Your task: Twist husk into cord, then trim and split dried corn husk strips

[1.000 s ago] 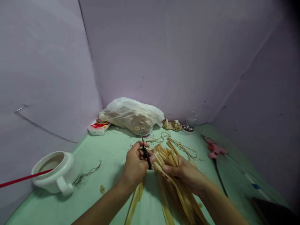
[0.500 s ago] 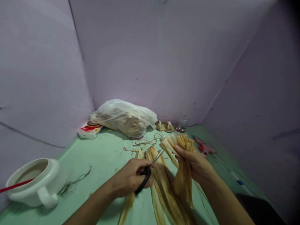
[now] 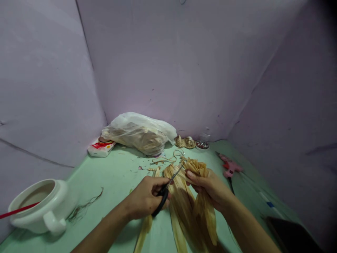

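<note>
My left hand (image 3: 149, 198) is closed around the black handles of a pair of scissors (image 3: 162, 202), whose blades point up and to the right. The blade tips reach the edge of a gathered bunch of dried corn husks (image 3: 196, 167). Thumb and fingers of my right hand (image 3: 210, 186) pinch that bunch, with a long husk tail hanging below the palm. Under both hands, more long husk strips (image 3: 181, 207) lie on the green tabletop (image 3: 105, 211). A narrow strip (image 3: 144, 233) lies beneath my left wrist.
A plastic bag of husks (image 3: 139, 135) rests against the back wall, beside a red and white packet (image 3: 101, 147) and a coil of cord (image 3: 185, 142). A white ceramic pot (image 3: 42, 207) stands at left. A pink glue gun (image 3: 231, 167) and a dark flat object (image 3: 292, 233) lie at right.
My right hand has moved left with the husk bunch, bringing its edge to the scissor blades. My left hand has barely shifted. More of the glue gun shows.
</note>
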The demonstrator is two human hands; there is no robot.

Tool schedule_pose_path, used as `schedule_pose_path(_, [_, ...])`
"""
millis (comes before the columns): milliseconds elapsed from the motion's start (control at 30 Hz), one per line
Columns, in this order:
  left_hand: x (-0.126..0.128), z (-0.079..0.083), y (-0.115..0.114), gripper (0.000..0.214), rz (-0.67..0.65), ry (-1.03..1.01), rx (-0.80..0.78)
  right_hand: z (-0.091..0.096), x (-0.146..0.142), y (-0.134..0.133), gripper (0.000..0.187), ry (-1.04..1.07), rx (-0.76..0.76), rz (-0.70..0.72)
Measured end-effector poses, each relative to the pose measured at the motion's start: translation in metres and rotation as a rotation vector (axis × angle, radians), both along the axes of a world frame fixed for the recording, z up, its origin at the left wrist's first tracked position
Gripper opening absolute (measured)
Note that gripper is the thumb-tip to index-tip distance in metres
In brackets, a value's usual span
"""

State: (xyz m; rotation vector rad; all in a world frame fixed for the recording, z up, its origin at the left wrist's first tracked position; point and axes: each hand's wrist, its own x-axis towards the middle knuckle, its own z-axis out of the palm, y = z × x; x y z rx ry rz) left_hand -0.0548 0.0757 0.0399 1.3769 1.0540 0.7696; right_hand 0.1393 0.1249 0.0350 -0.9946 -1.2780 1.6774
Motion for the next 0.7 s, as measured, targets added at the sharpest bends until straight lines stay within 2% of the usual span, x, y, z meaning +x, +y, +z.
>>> schedule_pose_path(167, [0.0024, -0.0017, -0.0013, 0.023, 0.032, 0.035, -0.016, 0.0002, 0.0015, 0.0005, 0.031, -0.037, 0.053, 0.021])
schedule_pose_path(500, [0.0024, 0.0000, 0.0011, 0.032, 0.016, 0.044, -0.127, 0.0050, 0.0057, 0.0011, 0.037, -0.031, 0.034, -0.001])
schedule_pose_path(700, [0.0021, -0.0022, 0.0014, 0.029, -0.013, 0.012, -0.156, 0.0050, 0.0095, 0.0029, 0.035, -0.012, 0.091, 0.017])
